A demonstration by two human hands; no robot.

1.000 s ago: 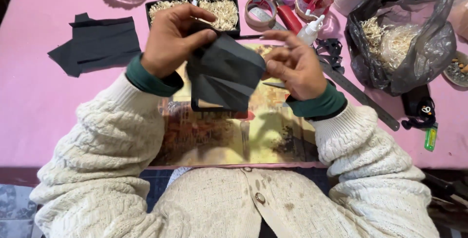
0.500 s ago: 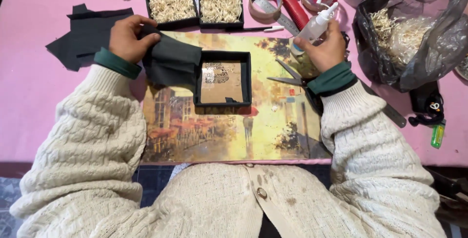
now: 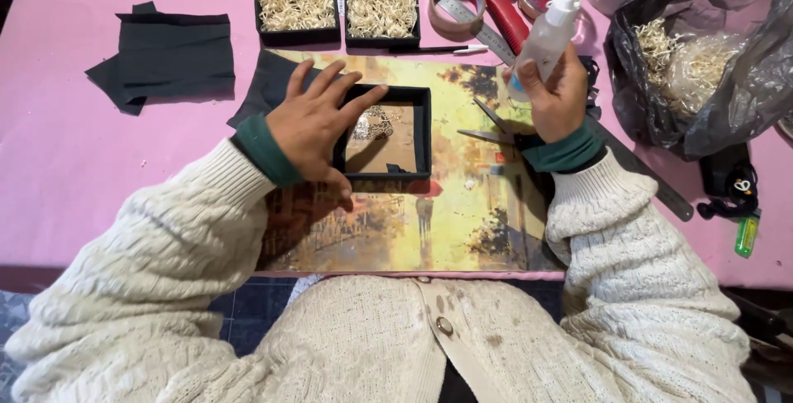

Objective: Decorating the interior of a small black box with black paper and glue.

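Steadying the shallow black cardboard box (image 3: 387, 135) on the painted mat, your left hand (image 3: 318, 126) now lies flat, grip open, the black paper released. Your right hand (image 3: 555, 97) has raised the clear glue bottle (image 3: 547, 33), grip closed around it.

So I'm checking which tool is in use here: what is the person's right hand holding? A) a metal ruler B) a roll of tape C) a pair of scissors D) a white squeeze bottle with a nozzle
D: the right hand has its grip around the white squeeze bottle with a nozzle, raised above the painted picture board, while the left hand rests on the shallow black square box.
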